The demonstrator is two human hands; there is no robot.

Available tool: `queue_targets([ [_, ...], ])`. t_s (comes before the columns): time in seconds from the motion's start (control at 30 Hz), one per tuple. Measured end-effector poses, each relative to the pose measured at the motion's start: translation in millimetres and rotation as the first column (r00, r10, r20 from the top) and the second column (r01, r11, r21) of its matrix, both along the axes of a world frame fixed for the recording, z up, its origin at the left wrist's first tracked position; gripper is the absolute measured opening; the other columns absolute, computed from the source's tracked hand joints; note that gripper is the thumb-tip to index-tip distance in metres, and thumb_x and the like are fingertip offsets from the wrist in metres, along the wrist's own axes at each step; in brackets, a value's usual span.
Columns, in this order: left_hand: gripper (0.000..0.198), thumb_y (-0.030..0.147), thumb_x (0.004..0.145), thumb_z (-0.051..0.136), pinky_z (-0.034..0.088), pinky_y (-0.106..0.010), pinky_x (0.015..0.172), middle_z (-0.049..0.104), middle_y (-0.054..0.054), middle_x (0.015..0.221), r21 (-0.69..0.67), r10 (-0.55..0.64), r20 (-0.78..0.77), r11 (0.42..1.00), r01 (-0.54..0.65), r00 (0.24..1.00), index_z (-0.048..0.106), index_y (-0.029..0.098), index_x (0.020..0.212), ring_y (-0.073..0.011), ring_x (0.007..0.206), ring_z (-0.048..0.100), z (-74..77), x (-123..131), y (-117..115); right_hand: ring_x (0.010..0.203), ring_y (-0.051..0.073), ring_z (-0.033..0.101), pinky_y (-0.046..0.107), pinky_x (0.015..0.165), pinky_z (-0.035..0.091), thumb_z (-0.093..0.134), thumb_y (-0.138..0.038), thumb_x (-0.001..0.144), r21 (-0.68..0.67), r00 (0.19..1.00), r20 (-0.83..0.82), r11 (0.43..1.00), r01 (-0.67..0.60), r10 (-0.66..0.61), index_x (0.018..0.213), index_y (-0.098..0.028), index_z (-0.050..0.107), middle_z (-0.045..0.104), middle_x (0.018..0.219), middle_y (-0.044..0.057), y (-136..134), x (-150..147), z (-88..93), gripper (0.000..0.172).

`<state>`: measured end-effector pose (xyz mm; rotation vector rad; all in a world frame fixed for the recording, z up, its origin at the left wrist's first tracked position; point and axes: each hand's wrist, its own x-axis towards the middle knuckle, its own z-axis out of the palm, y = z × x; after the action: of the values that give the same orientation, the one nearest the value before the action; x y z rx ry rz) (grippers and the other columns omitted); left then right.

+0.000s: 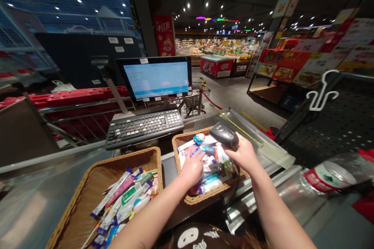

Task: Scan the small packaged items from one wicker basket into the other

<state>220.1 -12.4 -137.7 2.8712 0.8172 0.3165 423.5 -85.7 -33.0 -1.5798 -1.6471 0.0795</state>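
**Q:** Hand state?

**A:** My right hand (pixel 242 153) is closed round a grey handheld barcode scanner (pixel 223 134), holding it above the nearer-right wicker basket (pixel 212 199). My left hand (pixel 193 166) is down on the small retail packets (pixel 212 167) heaped in that basket, fingers close together. Can't tell if it's pinching one.

**Q:** Other stock?

**A:** Second wicker basket (pixel 131 156), to my left on the steel counter (pixel 32 210). It's full of long boxed packets (pixel 122 196), and some look like toothpaste. Too small to read.

**Q:** Failure modes?

**A:** Three:
1. The scanner is held in one hand over a loose pile. A slipping grip could drop it onto the packets or the counter.
2. The packets sit heaped in the basket. Pressure from my left hand could slide some over the rim.
3. A dark cable (pixel 238 181) seems to run down by the basket. If it's the scanner's, a long reach could snag it.

**Q:** Beyond that?

**A:** A black keyboard (pixel 144 128) sits just ahead of the baskets, with a lit monitor (pixel 156 78) behind it and a wire shopping cart (pixel 193 99) past that.
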Motion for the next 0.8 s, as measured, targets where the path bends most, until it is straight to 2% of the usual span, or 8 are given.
queue_targets([
  [0.1, 0.013, 0.020, 0.075, 0.061, 0.011, -0.064, 0.116, 0.056, -0.011, 0.138, -0.027, 0.026, 0.039, 0.999, -0.025, 0.999, 0.073, 0.019, 0.080, -0.0347, 0.136, 0.039, 11.8, -11, 6, 0.095, 0.027, 0.064, 0.045, 0.092, 0.048, 0.061, -0.028, 0.073, 0.005, 1.000, -0.001, 1.000, -0.003, 0.003, 0.090, -0.019, 0.067, 0.069, 0.098, 0.009, 1, 0, 0.9, 0.021],
  [0.27, 0.015, 0.025, 0.074, 0.066, 0.014, -0.068, 0.113, 0.051, -0.008, 0.144, -0.046, 0.121, 0.124, 0.992, -0.116, 0.985, 0.071, 0.022, 0.088, -0.0336, 0.138, 0.037, 31.9, -33, 20, 0.093, 0.026, 0.064, 0.043, 0.090, 0.048, 0.061, -0.031, 0.074, 0.006, 1.000, 0.003, 1.000, 0.010, -0.010, 0.091, -0.019, 0.067, 0.069, 0.095, 0.008, 1, -3, 3.1, 0.022],
  [0.4, 0.012, 0.029, 0.075, 0.067, 0.016, -0.067, 0.113, 0.052, -0.009, 0.143, -0.035, 0.195, 0.155, 0.981, -0.192, 0.968, 0.071, 0.023, 0.085, -0.0334, 0.139, 0.037, 51.4, -52, 31, 0.092, 0.026, 0.064, 0.041, 0.089, 0.049, 0.061, -0.031, 0.074, 0.013, 1.000, 0.010, 1.000, 0.005, -0.005, 0.089, -0.018, 0.066, 0.069, 0.094, 0.008, 3, -6, 7.5, 0.020],
  [0.6, 0.011, 0.029, 0.079, 0.064, 0.015, -0.067, 0.113, 0.049, -0.009, 0.146, 0.131, 0.236, 0.251, 0.953, -0.274, 0.939, 0.069, 0.023, 0.086, -0.0323, 0.141, 0.033, 89.4, -85, 48, 0.085, 0.024, 0.064, 0.039, 0.086, 0.050, 0.061, -0.029, 0.074, 0.055, 0.999, 0.028, 0.998, -0.030, 0.028, 0.080, -0.019, 0.064, 0.069, 0.087, 0.006, 9, -17, 18.9, 0.012],
  [0.8, 0.011, 0.029, 0.083, 0.062, 0.017, -0.068, 0.112, 0.045, -0.013, 0.148, 0.360, 0.265, 0.291, 0.860, -0.362, 0.919, 0.067, 0.020, 0.086, -0.0335, 0.141, 0.033, 126.4, -110, 58, 0.092, 0.026, 0.064, 0.041, 0.086, 0.051, 0.061, -0.029, 0.075, 0.116, 0.997, 0.029, 0.990, -0.078, 0.075, 0.088, -0.019, 0.067, 0.069, 0.096, 0.008, 17, -34, 28.2, 0.017],
])
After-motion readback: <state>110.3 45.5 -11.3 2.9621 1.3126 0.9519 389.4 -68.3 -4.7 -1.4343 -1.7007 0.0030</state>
